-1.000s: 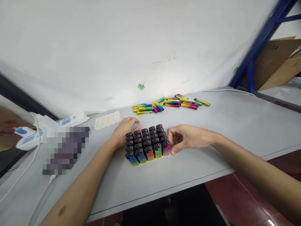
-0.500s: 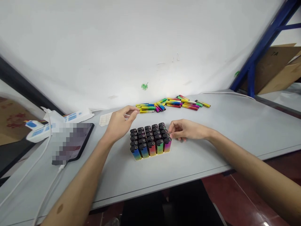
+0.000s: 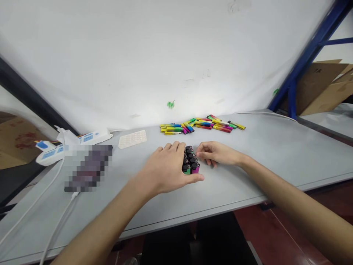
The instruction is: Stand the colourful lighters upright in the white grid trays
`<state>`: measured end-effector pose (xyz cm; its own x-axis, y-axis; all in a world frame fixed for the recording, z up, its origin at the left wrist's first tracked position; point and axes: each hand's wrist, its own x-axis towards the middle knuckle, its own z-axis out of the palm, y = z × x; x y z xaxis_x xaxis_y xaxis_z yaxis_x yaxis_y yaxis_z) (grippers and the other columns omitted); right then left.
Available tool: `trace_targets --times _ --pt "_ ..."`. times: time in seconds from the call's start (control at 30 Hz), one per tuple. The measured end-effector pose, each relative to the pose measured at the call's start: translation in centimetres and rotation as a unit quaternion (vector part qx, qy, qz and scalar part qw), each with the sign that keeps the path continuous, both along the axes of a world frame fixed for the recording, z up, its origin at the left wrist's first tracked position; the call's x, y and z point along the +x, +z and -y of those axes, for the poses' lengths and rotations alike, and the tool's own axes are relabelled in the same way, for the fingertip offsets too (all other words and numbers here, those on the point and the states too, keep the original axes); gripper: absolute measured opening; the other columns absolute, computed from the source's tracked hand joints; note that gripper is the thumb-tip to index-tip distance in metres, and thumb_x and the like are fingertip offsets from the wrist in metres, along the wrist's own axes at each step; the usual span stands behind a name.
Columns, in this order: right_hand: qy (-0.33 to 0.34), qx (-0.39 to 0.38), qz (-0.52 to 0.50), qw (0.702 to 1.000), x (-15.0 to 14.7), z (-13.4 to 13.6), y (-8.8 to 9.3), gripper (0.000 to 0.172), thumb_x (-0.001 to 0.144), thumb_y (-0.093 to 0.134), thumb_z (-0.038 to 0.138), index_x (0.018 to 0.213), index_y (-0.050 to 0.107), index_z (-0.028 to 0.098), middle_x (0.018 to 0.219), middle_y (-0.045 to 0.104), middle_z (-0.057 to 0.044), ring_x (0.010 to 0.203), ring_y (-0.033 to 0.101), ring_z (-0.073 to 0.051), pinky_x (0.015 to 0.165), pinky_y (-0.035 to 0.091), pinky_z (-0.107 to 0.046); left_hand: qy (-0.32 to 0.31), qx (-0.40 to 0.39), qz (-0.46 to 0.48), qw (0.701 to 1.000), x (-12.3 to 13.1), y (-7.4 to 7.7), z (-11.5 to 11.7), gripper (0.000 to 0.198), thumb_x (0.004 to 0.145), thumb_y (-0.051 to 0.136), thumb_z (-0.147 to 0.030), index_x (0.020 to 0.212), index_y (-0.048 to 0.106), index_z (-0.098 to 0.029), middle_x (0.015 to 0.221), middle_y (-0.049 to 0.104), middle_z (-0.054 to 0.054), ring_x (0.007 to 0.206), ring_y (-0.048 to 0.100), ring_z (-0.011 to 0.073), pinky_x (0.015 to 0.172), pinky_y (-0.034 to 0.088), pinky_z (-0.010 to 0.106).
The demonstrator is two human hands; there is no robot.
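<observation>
Since a moment ago my left hand dropped flat over the upright block of black-capped rainbow plastic lighters mid grey desk; my right hand, fingers curled, touches its right edge.

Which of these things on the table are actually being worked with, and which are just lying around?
In use:
- block of upright lighters, mostly covered by the left hand
- right hand, touching the block's right side

Lying about:
- loose heap of coloured lighters by the wall
- white tray
- power strips and white cables
- cardboard boxes
</observation>
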<state>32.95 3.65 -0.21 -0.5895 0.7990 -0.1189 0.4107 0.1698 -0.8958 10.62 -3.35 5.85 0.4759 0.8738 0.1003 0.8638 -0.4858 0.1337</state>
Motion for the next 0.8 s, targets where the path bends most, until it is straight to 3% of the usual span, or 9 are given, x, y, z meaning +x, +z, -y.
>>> trace_targets --times 0.13,0.43,0.63,0.8 --pt "0.003 0.004 0.004 1.000 -0.04 0.08 0.04 0.036 0.087 0.059 0.054 0.094 0.058 0.018 0.074 0.060 -0.001 0.056 0.054 -0.010 0.046 0.048 -0.024 0.021 0.001 -0.008 1.000 0.16 -0.39 -0.20 0.056 0.077 0.054 -0.072 0.104 0.053 -0.023 0.101 0.067 0.007 0.087 0.063 0.0291 0.076 0.045 0.042" --pt "0.001 0.016 0.010 1.000 -0.10 0.22 0.10 0.034 0.089 0.057 0.052 0.094 0.058 0.018 0.072 0.059 0.000 0.055 0.054 -0.010 0.045 0.048 -0.023 0.007 -0.004 -0.004 1.000 0.24 -0.10 -0.06 0.048 0.079 0.055 -0.067 0.103 0.053 -0.025 0.097 0.068 0.004 0.086 0.063 0.0270 0.076 0.044 0.040" --pt "-0.005 0.020 0.023 1.000 -0.08 0.03 -0.20 0.035 0.090 0.054 0.053 0.094 0.057 0.019 0.070 0.060 0.000 0.052 0.053 -0.010 0.046 0.048 -0.023 -0.002 0.015 -0.014 1.000 0.09 -0.36 -0.21 0.060 0.080 0.052 -0.068 0.124 0.047 -0.027 0.107 0.068 0.007 0.092 0.063 0.0297 0.078 0.045 0.042" --pt "-0.023 0.027 0.038 0.999 -0.25 0.09 -0.34 0.032 0.091 0.053 0.052 0.088 0.054 0.020 0.067 0.059 0.001 0.046 0.051 -0.009 0.041 0.042 -0.022 0.001 -0.001 -0.007 1.000 0.10 -0.39 -0.23 0.050 0.079 0.053 -0.068 0.110 0.051 -0.029 0.098 0.068 0.003 0.082 0.063 0.0265 0.074 0.046 0.040"
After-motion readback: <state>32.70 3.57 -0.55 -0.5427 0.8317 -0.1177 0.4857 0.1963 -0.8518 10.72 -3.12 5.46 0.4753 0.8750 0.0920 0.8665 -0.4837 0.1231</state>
